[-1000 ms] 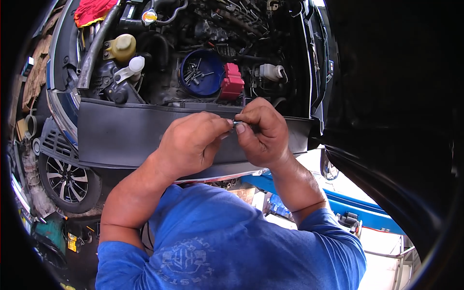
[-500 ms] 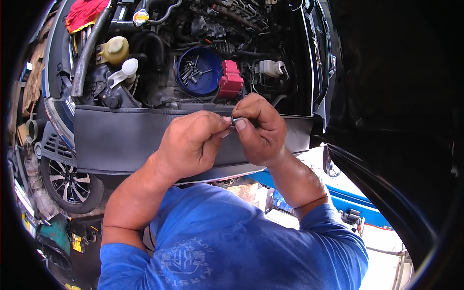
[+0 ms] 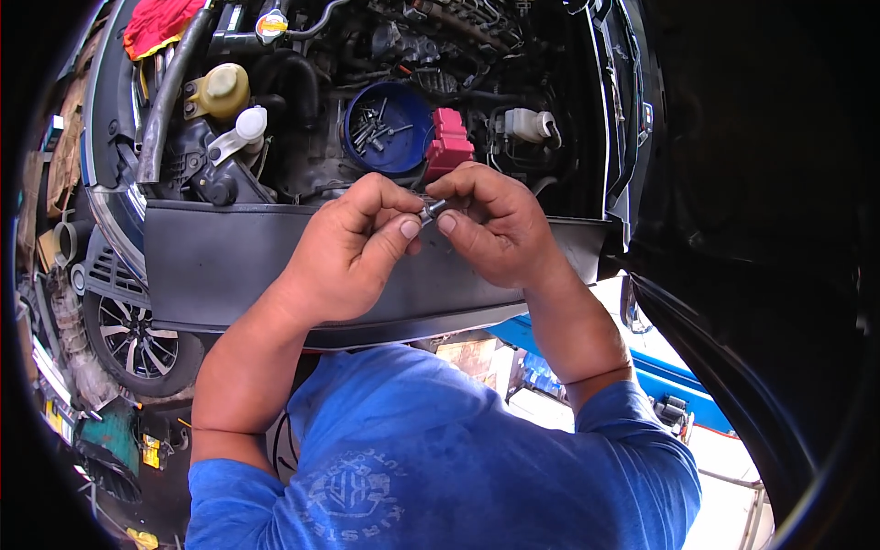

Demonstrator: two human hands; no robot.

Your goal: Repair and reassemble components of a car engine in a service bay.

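Observation:
A small metal bolt (image 3: 433, 212) is pinched between the fingertips of both hands, above the front edge of the engine bay. My left hand (image 3: 357, 247) grips one end of it with thumb and fingers. On its other end, the thumb and forefinger of my right hand (image 3: 500, 225) are closed. The fingertips cover part of the bolt, so its full length is hidden. Just beyond the hands, a round blue bowl (image 3: 414, 115) rests in the engine bay with several loose bolts (image 3: 373, 130) inside.
A red plastic cover (image 3: 449, 137) sits right of the bowl. A dark fender cover (image 3: 229, 261) hangs over the car's edge. Yellowed (image 3: 223, 87) and white (image 3: 250, 124) reservoirs stand at left, near a red cloth (image 3: 158, 26). A wheel (image 3: 137, 339) lies lower left.
Both hands have turned and shifted slightly, so more of the bolt shows between the fingertips. The left thumb now lies along it. The surroundings have slid a little with the view.

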